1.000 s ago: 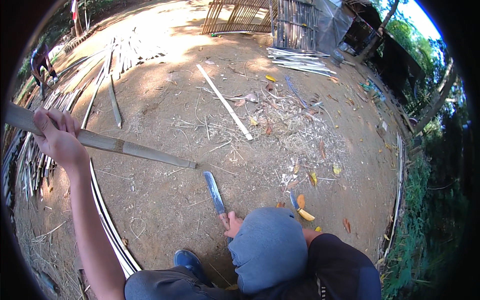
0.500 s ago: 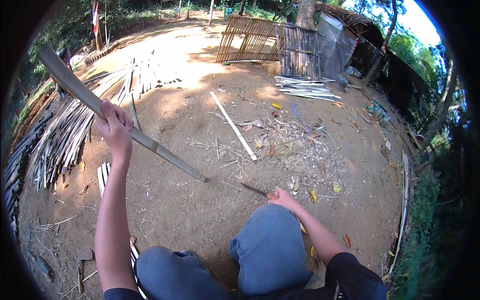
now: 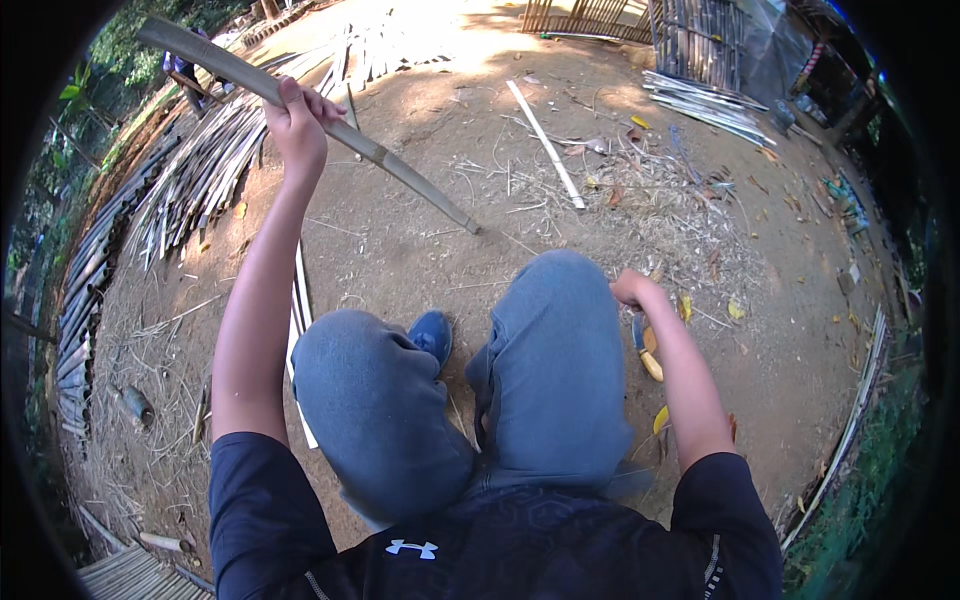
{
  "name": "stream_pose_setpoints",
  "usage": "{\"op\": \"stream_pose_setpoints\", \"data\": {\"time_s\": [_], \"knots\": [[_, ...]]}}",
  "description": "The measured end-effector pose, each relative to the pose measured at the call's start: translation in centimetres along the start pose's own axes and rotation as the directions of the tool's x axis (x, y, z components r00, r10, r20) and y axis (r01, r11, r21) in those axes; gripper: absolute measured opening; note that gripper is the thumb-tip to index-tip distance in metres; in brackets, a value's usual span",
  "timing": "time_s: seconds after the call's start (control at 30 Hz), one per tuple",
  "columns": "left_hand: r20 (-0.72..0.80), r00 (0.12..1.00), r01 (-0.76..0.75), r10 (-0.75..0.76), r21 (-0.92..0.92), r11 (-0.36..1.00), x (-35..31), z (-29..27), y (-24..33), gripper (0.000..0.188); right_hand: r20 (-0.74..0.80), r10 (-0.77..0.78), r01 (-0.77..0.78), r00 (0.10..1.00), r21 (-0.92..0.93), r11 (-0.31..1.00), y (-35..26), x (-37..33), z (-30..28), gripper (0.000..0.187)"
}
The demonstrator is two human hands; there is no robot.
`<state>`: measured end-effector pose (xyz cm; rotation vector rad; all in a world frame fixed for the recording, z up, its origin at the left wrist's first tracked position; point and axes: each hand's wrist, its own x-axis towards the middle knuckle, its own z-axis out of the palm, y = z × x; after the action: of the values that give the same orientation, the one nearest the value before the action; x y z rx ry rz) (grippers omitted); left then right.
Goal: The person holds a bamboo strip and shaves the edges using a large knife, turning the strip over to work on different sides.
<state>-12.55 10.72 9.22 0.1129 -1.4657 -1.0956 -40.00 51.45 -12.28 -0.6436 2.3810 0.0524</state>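
My left hand (image 3: 297, 130) is raised at the far left, closed round a long, slightly curved split bamboo piece (image 3: 425, 185). The bamboo slants from upper left down toward the middle. Beside my right knee, my right hand (image 3: 635, 288) is closed, its front partly hidden by the knee; no knife shows at it now. Under my right forearm, a knife with a yellow-orange handle (image 3: 652, 366) lies on the ground, partly covered. A pale bamboo strip (image 3: 545, 143) lies in front of me, beside scattered shavings (image 3: 680, 225).
Piles of split bamboo (image 3: 215, 165) and darker poles (image 3: 85, 310) lie at left. White strips (image 3: 705, 100) sit at the far right before an upright bamboo panel (image 3: 698, 40). A bottle (image 3: 137, 403) lies at lower left. Another person (image 3: 185, 75) is at far left.
The view has tipped down and shifted, so the ground sits higher. My right hand has drawn back beside the knee, and the knife seen in it is out of sight. The left keeps the bamboo.
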Motion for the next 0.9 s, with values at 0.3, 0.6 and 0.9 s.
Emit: {"op": "stream_pose_setpoints", "data": {"time_s": [0.3,0.6,0.9], "knots": [[0.206,0.969,0.115,-0.138,0.121,0.986,-0.4,-1.0,2.0,0.04,0.004,-0.026,0.026,1.0,-0.135,0.99,0.9,4.0,2.2,0.035],[0.323,0.918,0.151,-0.23,0.253,0.956,0.4,0.6,3.3,0.041,0.064,0.066,-0.071,0.996,0.093,0.993,1.9,3.5,0.9,0.045],[0.25,0.942,0.152,-0.224,0.275,0.949,2.2,1.3,1.7,0.047,0.038,0.099,-0.106,0.994,0.321,0.941,5.4,0.7,0.9,0.05]]}}
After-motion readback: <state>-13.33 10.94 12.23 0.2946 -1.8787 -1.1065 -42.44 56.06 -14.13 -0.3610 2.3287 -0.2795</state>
